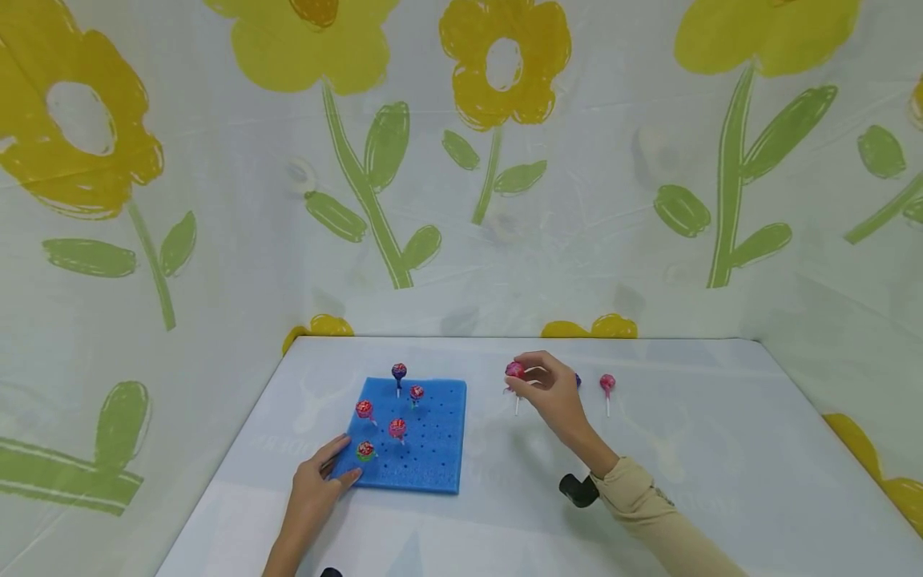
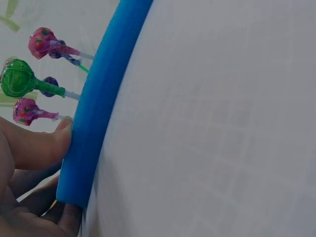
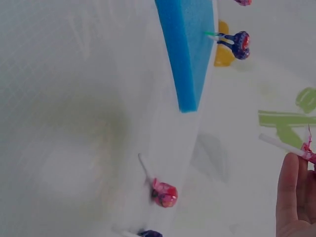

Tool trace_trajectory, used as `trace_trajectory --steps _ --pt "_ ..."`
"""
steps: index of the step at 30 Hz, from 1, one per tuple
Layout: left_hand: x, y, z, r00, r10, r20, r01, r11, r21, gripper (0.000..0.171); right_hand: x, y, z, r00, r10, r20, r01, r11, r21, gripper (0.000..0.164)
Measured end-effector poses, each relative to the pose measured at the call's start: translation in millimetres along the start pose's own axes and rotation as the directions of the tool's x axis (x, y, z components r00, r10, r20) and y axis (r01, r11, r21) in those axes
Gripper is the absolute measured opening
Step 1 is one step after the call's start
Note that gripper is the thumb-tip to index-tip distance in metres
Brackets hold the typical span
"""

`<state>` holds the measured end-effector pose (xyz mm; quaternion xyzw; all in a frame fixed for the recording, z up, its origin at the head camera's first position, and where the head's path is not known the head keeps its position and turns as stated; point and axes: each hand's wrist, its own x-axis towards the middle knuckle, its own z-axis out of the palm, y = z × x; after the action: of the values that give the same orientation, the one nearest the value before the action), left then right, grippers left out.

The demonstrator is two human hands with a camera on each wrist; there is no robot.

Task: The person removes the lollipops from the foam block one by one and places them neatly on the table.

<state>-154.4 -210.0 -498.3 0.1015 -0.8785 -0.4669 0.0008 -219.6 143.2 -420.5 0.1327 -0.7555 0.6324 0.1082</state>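
My left hand (image 1: 317,481) grips the left front corner of a blue foam board (image 1: 433,473), with its thumb (image 2: 59,140) on the upper side. Several wrapped lollipops stand in the board's holes, among them a green one (image 2: 19,79) near that thumb and a dark purple one (image 1: 399,371) at the back. To the right of the board, raised over the table, my right hand (image 1: 551,393) pinches a pink lollipop (image 1: 514,369) by its head. Its white stick (image 3: 279,143) points downward in the head view.
On the white table (image 1: 685,449), a pink lollipop (image 1: 608,382) lies right of my right hand, beside a purple one (image 1: 578,380) partly hidden by it. Another pink lollipop (image 3: 165,194) shows in the right wrist view. A flower-printed cloth (image 1: 577,240) hangs behind.
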Motion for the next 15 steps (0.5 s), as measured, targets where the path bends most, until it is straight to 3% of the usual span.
trace_trajectory --steps 7,15 --pt "-0.9 1.4 -0.1 1.000 -0.002 -0.007 0.001 1.000 -0.002 0.057 -7 -16 -17 1.000 0.004 -0.026 -0.005 0.999 -0.053 0.028" --pt "-0.6 1.1 -0.3 1.000 0.000 -0.007 0.000 1.000 -0.014 0.057 -5 14 -40 0.996 0.050 -0.080 -0.055 0.997 -0.060 0.036"
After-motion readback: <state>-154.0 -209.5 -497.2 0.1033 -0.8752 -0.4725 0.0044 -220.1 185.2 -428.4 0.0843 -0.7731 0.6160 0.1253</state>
